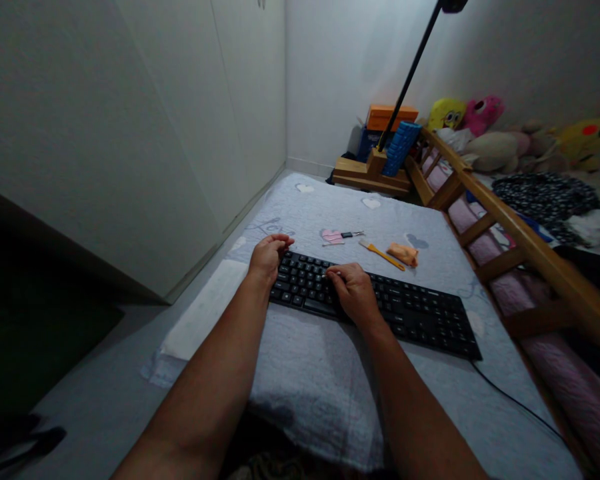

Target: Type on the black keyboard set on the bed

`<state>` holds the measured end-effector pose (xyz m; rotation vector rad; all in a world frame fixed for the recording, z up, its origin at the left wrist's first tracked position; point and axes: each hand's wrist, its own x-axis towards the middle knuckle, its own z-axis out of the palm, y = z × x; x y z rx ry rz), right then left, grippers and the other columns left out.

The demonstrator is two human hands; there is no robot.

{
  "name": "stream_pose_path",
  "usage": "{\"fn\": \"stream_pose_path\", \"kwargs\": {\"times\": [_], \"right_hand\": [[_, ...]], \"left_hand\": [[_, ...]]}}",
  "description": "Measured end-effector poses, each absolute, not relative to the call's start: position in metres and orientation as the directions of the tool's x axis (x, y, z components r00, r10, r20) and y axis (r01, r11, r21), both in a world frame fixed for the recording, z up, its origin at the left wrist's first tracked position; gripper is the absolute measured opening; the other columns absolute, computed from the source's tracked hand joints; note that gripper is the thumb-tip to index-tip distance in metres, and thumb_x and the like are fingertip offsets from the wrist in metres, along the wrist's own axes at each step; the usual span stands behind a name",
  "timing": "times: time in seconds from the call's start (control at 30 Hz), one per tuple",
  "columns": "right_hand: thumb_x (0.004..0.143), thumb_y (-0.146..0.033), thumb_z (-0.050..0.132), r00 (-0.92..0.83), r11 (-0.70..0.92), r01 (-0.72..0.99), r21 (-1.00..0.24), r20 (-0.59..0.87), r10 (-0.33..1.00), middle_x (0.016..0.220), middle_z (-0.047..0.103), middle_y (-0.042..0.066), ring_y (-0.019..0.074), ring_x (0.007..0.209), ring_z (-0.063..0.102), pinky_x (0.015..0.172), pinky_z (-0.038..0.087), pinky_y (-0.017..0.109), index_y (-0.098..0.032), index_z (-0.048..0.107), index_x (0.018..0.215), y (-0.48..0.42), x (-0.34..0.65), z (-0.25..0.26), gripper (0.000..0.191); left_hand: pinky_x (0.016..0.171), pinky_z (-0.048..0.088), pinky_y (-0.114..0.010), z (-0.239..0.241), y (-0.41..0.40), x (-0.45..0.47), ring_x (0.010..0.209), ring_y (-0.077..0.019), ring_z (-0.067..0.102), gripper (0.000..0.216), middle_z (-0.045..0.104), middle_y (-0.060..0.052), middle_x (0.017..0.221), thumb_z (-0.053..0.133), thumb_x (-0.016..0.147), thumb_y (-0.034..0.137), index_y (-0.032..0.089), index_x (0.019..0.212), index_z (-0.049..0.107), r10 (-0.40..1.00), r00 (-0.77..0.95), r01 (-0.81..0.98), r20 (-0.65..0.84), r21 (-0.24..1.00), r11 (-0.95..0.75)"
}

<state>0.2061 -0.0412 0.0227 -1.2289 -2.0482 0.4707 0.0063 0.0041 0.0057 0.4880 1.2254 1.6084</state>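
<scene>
Item: black plastic computer keyboard (410,312), lay flat on grey heart-printed blanket (300,360) beside wooden bed rail (510,220). Left hand (268,257) curled round its left end, apparently steadying it. Right hand (354,291) bent over keys; whether it pinched anything could not be told.

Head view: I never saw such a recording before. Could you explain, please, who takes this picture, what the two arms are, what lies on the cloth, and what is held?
There is no machine here. A person wears a camera on the head, so it looks down at that person's own bare arms. The left hand clasps the left end of a black keyboard. The right hand rests curled on the keys; whether it holds something small is not visible. The keyboard lies on a grey cloth. Behind it lie a pink tool, a yellow tool and an orange bundle. At the right runs a wooden rail, with plush toys beyond.
</scene>
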Motion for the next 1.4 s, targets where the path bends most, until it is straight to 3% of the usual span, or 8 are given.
{"fn": "stream_pose_path", "kwargs": {"times": [0.8,1.4], "right_hand": [[0.086,-0.025,0.050,-0.252,0.419,0.691,-0.589,0.347,0.904,0.083,0.068,0.007,0.0212,0.083,0.059,0.078,0.043,0.034,-0.019,0.069,0.082,-0.038,0.220,0.022,0.020],[0.084,-0.023,0.050,-0.327,0.448,0.666,-0.597,0.307,0.894,0.078,0.068,0.004,0.0196,0.080,0.059,0.077,0.042,0.032,-0.020,0.067,0.076,-0.043,0.219,0.030,0.019]], "left_hand": [[0.076,0.044,-0.026,0.006,0.003,0.006,0.069,-0.0118,0.060,0.015,0.065,-0.003,0.069,0.052,0.061,0.005,0.015,0.069,0.059,0.878,-0.406,-0.480,-0.254,0.877,0.032],[0.074,0.045,-0.027,0.007,0.004,0.006,0.070,-0.0132,0.060,0.016,0.065,-0.003,0.069,0.052,0.059,0.007,0.016,0.070,0.059,0.876,-0.409,-0.469,-0.256,0.883,0.039]]}}
